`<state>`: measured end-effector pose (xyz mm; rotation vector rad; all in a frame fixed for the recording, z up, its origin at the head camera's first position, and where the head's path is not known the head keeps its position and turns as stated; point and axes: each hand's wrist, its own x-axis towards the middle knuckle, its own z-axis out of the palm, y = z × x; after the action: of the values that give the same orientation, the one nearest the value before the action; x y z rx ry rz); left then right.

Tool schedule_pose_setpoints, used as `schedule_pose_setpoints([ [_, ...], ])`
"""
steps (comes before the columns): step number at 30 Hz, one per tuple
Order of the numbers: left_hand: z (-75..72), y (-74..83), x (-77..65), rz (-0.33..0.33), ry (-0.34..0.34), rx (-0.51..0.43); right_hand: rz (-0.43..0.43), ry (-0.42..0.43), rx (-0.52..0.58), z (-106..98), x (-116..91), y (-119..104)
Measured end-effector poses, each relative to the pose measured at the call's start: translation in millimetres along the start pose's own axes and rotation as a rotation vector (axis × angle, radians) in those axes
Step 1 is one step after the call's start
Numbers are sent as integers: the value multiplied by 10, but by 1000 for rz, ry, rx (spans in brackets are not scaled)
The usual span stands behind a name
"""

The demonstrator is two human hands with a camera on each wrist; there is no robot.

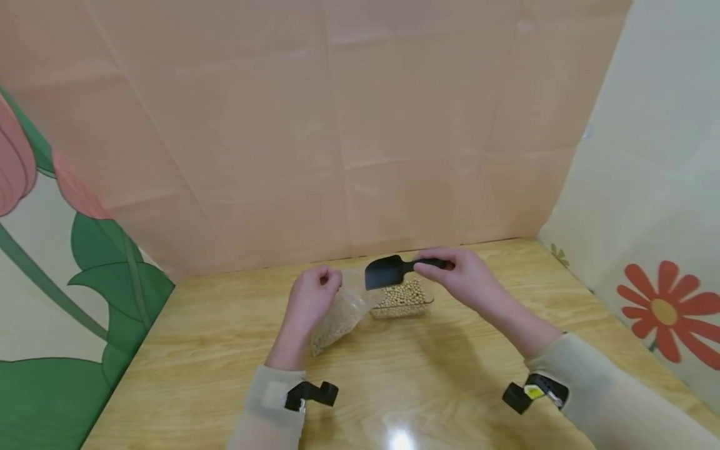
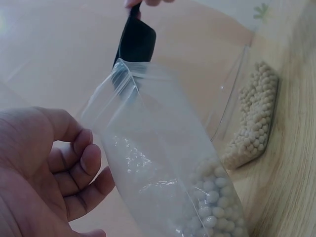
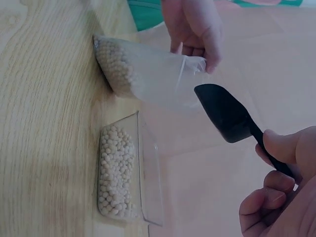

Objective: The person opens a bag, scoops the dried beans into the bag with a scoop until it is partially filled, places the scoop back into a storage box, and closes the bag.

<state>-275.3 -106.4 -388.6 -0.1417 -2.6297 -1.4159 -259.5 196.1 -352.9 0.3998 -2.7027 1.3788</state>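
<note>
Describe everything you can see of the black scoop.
The black scoop looks like plastic, with a broad, curved bowl narrowing into a slim handle. The right hand grips the handle, bowl pointing toward the mouth of the clear bag; whether they touch is unclear. It is held above the table, near the clear container of pale beads. No beads show in the bowl.

Left hand (image 1: 311, 292): bare. Pale greyish-beige sleeve (image 1: 261, 419) begins behind wrist; lighter squarish patch (image 1: 275, 395) near cuff edge. Black angular mount (image 1: 311, 392) on sleeve, blocky end jutting toward opposite hand.

Right hand (image 1: 458, 275): bare. Long sleeve (image 1: 602, 381) behind wrist, same pale shade. Black wrist bracket (image 1: 545, 382) behind cuff edge, blocky end jutting inward; yellow-green mark (image 1: 534, 392) on bracket.
</note>
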Motion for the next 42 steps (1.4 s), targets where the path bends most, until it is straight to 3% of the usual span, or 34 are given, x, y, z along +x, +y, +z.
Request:
schedule_pose_setpoints([
  [11,-59,15,-3,-16,63,-23,146,51,103,-155,4,239],
  [19,-106,30,-31,-12,92,-39,204,34,137,-80,35,593],
  [27,-115,39,-57,-28,136,-86,209,4,142,46,47,842],
  [42,-115,71,-133,-78,209,-246,219,-21,126,191,83,969],
])
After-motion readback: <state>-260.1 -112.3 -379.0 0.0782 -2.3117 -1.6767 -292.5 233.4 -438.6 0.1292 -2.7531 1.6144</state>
